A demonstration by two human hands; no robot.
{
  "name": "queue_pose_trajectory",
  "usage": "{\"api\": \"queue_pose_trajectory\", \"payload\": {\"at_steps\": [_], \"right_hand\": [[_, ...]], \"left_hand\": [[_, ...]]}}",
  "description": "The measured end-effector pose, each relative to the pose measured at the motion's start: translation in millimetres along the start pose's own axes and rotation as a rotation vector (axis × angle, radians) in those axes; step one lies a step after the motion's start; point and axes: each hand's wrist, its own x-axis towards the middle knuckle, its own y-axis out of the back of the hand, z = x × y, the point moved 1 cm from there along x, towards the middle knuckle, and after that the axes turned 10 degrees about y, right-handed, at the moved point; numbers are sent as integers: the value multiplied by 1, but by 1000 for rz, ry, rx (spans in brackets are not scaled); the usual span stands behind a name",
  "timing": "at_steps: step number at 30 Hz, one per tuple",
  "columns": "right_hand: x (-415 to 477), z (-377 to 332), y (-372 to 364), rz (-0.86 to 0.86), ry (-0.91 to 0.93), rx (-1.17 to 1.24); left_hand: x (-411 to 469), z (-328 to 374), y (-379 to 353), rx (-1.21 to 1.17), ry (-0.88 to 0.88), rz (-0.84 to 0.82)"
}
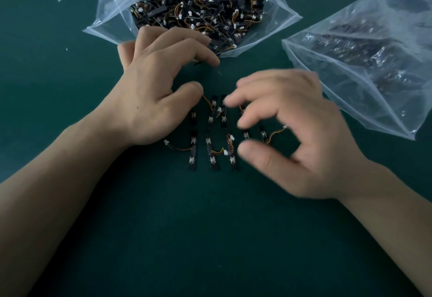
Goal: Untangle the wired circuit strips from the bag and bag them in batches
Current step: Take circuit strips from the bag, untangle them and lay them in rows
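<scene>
Left hand (159, 86) palm down, fingers curled; right hand (294, 137) blurred, fingers bent, thumb apart.

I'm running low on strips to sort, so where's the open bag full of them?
In the head view, the open bag lies top centre on the green mat, just beyond the left hand, with the second bag to its right.

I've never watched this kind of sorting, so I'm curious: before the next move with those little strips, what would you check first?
1. The strips lie in rows on the mat: ok.
2. Their wires are all untangled: cannot tell; the right hand covers some.
3. The full bag has its mouth open: ok.
4. The second bag is open for filling: cannot tell.
5. The left hand is empty: cannot tell; something dark shows under it.
6. The right hand is steady: not ok, blurred.
</scene>
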Motion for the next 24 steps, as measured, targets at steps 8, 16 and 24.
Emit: {"api": "queue_pose_trajectory", "payload": {"at_steps": [8, 16, 24], "right_hand": [[-8, 29, 10, 211, -310, -6], [-9, 38, 12, 65, -485, -215], [-7, 35, 14, -15, -504, -257]], "left_hand": [[3, -1, 3, -82, -44, 105], [1, 0, 5, -210, -23, 193], [2, 0, 4, -198, 12, 151]]}}
